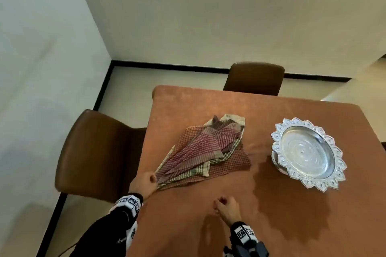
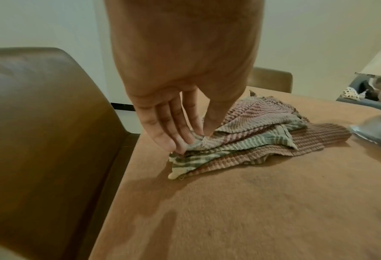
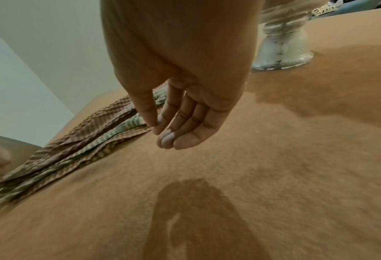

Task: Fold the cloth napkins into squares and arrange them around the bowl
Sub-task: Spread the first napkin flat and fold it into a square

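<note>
A loose pile of checked cloth napkins [image 1: 200, 150] in red, green and cream lies on the brown table [image 1: 271, 225], left of a silver pedestal bowl [image 1: 307, 152] with a scalloped rim. My left hand [image 1: 146, 181] pinches the near corner of the pile [image 2: 196, 139] between thumb and fingers at the table's left edge. My right hand [image 1: 224, 207] hovers over bare table nearer to me, holding nothing, fingers [image 3: 176, 139] loosely curled with the thumb tip against the index. The bowl's foot [image 3: 283, 51] shows beyond it.
A brown leather chair [image 1: 94, 152] stands at the table's left side, close to my left hand. Another chair [image 1: 254, 77] stands at the far edge. Walls meet in a corner at the back left.
</note>
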The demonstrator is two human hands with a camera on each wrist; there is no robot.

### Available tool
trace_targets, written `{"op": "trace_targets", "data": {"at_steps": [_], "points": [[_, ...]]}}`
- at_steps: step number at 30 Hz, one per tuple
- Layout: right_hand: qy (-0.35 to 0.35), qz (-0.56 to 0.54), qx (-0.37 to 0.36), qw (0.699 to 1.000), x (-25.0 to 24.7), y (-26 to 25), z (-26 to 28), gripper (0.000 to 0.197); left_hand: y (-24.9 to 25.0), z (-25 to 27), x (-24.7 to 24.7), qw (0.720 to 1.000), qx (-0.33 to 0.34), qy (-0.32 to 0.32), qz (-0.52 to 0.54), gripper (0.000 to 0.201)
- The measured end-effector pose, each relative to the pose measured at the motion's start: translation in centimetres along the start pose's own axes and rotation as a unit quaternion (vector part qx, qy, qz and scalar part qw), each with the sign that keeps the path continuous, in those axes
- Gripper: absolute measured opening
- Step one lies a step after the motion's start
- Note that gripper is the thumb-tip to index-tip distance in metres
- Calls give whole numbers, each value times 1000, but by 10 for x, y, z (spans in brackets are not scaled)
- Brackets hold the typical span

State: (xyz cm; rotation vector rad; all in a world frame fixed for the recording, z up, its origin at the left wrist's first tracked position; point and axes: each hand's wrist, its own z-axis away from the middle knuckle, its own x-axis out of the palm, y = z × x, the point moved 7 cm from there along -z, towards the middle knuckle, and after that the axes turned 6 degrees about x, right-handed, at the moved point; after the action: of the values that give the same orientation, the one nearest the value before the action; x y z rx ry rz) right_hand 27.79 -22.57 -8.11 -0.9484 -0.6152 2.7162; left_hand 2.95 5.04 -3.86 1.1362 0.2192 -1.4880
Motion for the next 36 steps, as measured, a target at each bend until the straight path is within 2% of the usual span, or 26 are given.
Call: {"op": "trace_targets", "data": {"at_steps": [1,3,6,9,11,13,16,18,20,23,26,29,33,34,36], "points": [[4,14,-14,1000,6,-11,-4,41,2,-8,-4,1000,18,17,-5,7],[10,38,-27,999,14,-44,3,32,7,-18,-9,997,53,35,-50,12],[-5,58,-55,997,39,-99,12,18,9,-23,-5,990,100,4,-100,23],[-32,67,-77,994,66,-136,9,12,15,-18,1,976,163,5,-146,36],[-19,93,-104,990,79,-159,7,15,16,-20,8,974,182,2,-135,36],[30,146,-160,976,88,-179,10,30,18,-20,11,971,209,22,-117,28],[90,253,-268,925,103,-205,18,41,26,-13,2,970,232,59,-46,18],[84,287,-304,904,112,-215,19,38,33,-6,-13,967,237,96,10,13],[102,279,-316,901,107,-225,25,23,45,0,-30,959,251,114,62,9],[155,230,-299,913,83,-235,25,10,59,6,-60,954,234,150,113,7],[211,193,-264,921,41,-242,17,16,83,6,-91,936,260,180,157,8],[274,139,-229,924,-22,-256,7,15,116,2,-130,904,311,216,199,9],[376,44,-192,905,-128,-263,-8,11,165,9,-200,856,365,279,235,20],[386,26,-193,902,-152,-264,-8,13,174,10,-216,847,376,296,231,24],[382,-18,-223,896,-195,-266,3,20,188,12,-246,832,389,322,229,17]]}}
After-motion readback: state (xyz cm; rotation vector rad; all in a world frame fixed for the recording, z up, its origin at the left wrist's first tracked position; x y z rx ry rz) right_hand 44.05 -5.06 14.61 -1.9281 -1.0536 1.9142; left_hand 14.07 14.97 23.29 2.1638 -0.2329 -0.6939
